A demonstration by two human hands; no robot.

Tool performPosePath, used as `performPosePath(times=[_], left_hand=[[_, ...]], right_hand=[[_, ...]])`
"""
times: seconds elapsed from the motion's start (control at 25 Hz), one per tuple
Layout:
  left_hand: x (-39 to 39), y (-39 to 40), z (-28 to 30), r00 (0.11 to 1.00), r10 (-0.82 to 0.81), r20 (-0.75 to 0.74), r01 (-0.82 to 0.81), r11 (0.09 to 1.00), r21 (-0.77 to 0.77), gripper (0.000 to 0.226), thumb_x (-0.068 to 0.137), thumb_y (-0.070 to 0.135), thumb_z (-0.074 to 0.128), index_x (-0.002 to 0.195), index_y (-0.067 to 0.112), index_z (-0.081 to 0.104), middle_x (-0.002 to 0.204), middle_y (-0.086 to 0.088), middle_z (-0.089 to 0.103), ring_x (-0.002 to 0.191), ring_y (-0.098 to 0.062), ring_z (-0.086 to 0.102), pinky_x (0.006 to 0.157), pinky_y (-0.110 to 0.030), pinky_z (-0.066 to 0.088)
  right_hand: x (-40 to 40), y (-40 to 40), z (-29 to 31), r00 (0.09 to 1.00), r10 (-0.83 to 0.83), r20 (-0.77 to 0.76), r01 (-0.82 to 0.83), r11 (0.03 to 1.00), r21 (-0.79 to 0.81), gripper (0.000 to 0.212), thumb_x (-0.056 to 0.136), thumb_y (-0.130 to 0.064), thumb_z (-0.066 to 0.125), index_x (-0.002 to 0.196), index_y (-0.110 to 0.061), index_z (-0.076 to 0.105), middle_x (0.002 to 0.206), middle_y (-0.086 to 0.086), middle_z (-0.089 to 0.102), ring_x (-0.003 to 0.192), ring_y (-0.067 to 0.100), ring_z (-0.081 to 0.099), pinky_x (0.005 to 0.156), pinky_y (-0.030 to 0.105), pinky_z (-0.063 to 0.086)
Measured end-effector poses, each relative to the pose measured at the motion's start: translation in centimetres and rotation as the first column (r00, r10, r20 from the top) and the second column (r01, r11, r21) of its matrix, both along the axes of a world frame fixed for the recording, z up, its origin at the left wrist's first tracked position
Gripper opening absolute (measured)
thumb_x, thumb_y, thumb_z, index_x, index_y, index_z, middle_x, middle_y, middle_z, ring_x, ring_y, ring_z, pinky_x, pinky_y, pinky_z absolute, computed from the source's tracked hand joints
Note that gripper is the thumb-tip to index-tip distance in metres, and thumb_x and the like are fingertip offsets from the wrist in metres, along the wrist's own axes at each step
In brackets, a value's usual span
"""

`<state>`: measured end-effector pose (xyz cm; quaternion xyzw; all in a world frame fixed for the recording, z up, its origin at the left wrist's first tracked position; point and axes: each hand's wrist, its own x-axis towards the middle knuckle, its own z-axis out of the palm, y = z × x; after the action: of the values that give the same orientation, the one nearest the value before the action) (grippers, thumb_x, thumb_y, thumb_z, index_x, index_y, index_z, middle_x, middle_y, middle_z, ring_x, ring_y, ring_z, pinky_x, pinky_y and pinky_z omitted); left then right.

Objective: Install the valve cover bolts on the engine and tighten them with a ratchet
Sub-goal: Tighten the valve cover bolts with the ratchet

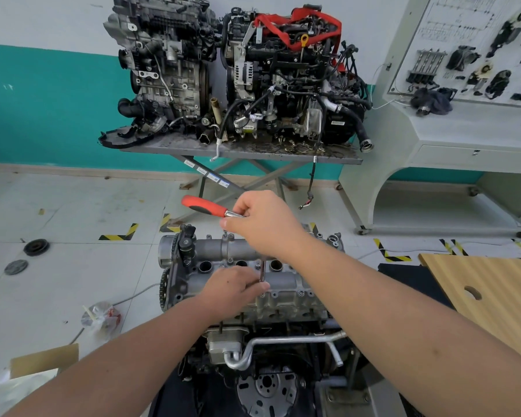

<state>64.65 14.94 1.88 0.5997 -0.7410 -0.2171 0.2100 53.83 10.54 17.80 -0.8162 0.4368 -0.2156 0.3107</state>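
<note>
Grey tiled floor (73, 200); right hand (262, 224) grips ratchet (206, 206), left hand (232, 288) pinches extension (261, 270).

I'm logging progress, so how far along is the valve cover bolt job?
Done: the valve cover sits on the engine, with several bolts along its near edge. In hand: the right hand grips the red-handled ratchet while the left hand steadies its extension on one bolt. Left: whether the remaining bolts are tight cannot be told.
</note>
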Motion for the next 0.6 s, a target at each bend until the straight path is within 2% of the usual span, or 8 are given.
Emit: performPosePath(times=[0.08, 0.16, 0.28, 0.44, 0.6], left_hand=[[1.0, 0.2, 1.1, 0.998, -0.013, -0.063, 0.016, 0.999, 0.051, 0.037, 0.097, 0.05, 0.048, 0.063, 0.038, 0.049, 0.062, 0.012, 0.05, 0.059, -0.003, 0.048, 0.06, -0.03, 0.037], [2.3, 0.3, 2.2, 0.992, 0.016, -0.123, -0.004, 0.995, 0.097, 0.03, 0.096, 0.053, 0.049, 0.069, 0.041, 0.054, 0.066, 0.016, 0.054, 0.059, -0.003, 0.051, 0.059, -0.031, 0.041], [4.0, 0.6, 3.2, 0.993, 0.021, -0.115, -0.011, 0.996, 0.087, 0.034, 0.092, 0.062, 0.046, 0.076, 0.035, 0.059, 0.068, 0.008, 0.059, 0.059, -0.007, 0.055, 0.06, -0.033, 0.048], [5.9, 1.6, 2.9, 0.99, 0.034, -0.137, -0.019, 0.994, 0.108, 0.041, 0.089, 0.068, 0.043, 0.072, 0.033, 0.056, 0.061, 0.012, 0.052, 0.054, -0.004, 0.048, 0.057, -0.027, 0.042], [6.6, 2.1, 2.4, 0.986, 0.05, -0.157, -0.031, 0.992, 0.12, 0.039, 0.092, 0.063, 0.045, 0.066, 0.034, 0.052, 0.057, 0.013, 0.046, 0.052, -0.002, 0.043, 0.055, -0.025, 0.037]], right_hand=[[-0.1, -0.4, 0.1, 0.999, -0.015, 0.049, 0.013, 0.999, 0.043, 0.024, 0.083, -0.034, 0.077, 0.07, -0.023, 0.06, 0.053, -0.011, 0.05, 0.041, 0.003, 0.041, 0.048, 0.024, 0.034], [0.3, -0.6, 0.2, 0.995, -0.016, 0.099, 0.01, 0.998, 0.067, 0.024, 0.083, -0.034, 0.078, 0.071, -0.022, 0.06, 0.05, -0.013, 0.05, 0.039, 0.001, 0.041, 0.046, 0.023, 0.035], [1.6, -0.6, 0.6, 0.989, 0.007, 0.146, -0.017, 0.997, 0.07, 0.025, 0.083, -0.035, 0.078, 0.073, -0.02, 0.062, 0.044, -0.016, 0.047, 0.038, 0.0, 0.039, 0.042, 0.019, 0.032], [3.0, -0.2, 0.4, 0.982, 0.031, 0.184, -0.048, 0.995, 0.089, 0.023, 0.082, -0.034, 0.079, 0.075, -0.018, 0.064, 0.046, -0.016, 0.048, 0.038, -0.001, 0.039, 0.048, 0.023, 0.033], [3.8, 0.3, -0.2, 0.981, 0.026, 0.194, -0.049, 0.992, 0.114, 0.021, 0.083, -0.032, 0.078, 0.076, -0.017, 0.065, 0.042, -0.02, 0.048, 0.038, -0.001, 0.039, 0.05, 0.026, 0.035]])
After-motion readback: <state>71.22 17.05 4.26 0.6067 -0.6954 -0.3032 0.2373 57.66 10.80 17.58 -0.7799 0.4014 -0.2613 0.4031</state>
